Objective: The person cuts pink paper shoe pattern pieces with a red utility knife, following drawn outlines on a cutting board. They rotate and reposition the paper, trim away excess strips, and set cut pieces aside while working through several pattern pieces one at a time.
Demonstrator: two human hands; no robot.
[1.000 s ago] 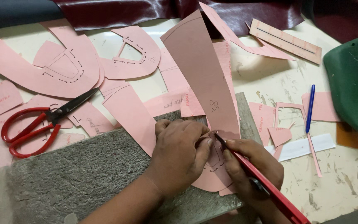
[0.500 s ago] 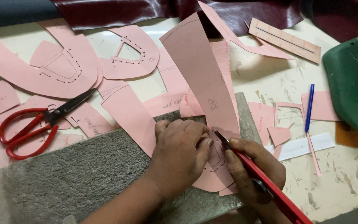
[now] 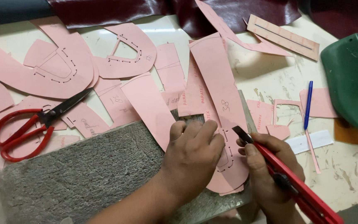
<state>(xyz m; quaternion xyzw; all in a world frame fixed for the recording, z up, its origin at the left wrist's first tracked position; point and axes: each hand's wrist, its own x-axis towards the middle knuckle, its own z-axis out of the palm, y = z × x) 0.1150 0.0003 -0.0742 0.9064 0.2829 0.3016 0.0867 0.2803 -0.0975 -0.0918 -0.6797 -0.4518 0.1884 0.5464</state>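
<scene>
My left hand [image 3: 193, 159] presses flat on a long pink paper pattern piece [image 3: 218, 95] that lies over a grey cutting board [image 3: 83, 174]. My right hand [image 3: 270, 172] grips a red utility knife [image 3: 289, 180]. Its dark blade tip touches the pink piece just right of my left fingers. The lower, rounded end of the piece carries small slot marks and is partly hidden under both hands.
Red-handled scissors [image 3: 30, 126] lie at the left on more pink pattern pieces [image 3: 50, 66]. A blue pen [image 3: 308, 104] and a white strip [image 3: 315, 141] lie to the right. A green shoe last [image 3: 351, 79] stands at the right edge; dark red leather [image 3: 154, 10] runs along the back.
The long pink piece has dropped from a raised, curled position to lying flatter on the board. My left hand shifted slightly; the knife tip stays at the piece.
</scene>
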